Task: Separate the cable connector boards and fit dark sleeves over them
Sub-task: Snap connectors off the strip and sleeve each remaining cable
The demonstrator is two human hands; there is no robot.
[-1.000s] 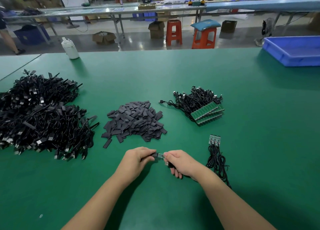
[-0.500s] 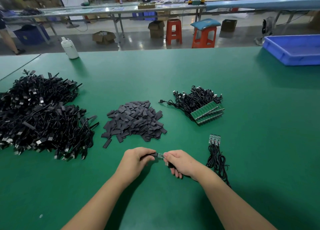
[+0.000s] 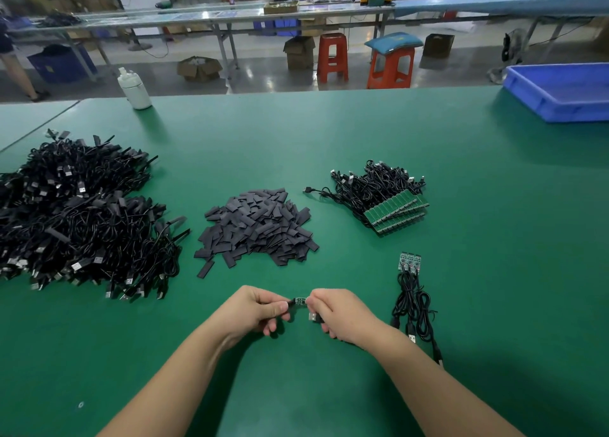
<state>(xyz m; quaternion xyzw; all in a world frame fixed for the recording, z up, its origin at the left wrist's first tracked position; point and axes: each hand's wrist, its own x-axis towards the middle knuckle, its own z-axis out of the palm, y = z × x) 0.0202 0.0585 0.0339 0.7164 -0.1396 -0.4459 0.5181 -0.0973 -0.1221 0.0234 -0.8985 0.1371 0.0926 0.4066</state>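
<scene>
Both hands meet low over the desk (image 3: pixel 329 140): left hand (image 3: pixel 255 309) and right hand (image 3: pixel 341 314) pinch one small connector board (image 3: pixel 300 300); its sleeve is hidden by fingers

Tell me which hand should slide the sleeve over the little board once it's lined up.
Left, probably. The left hand already pinches the dark sleeve at the small green board, on the side nearer the sleeve pile. The right hand grips the board's other end and a USB plug, so it steadies.

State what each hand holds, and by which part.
Left hand pinches a dark sleeve at the small board's left end; right hand pinches its right end.
</scene>
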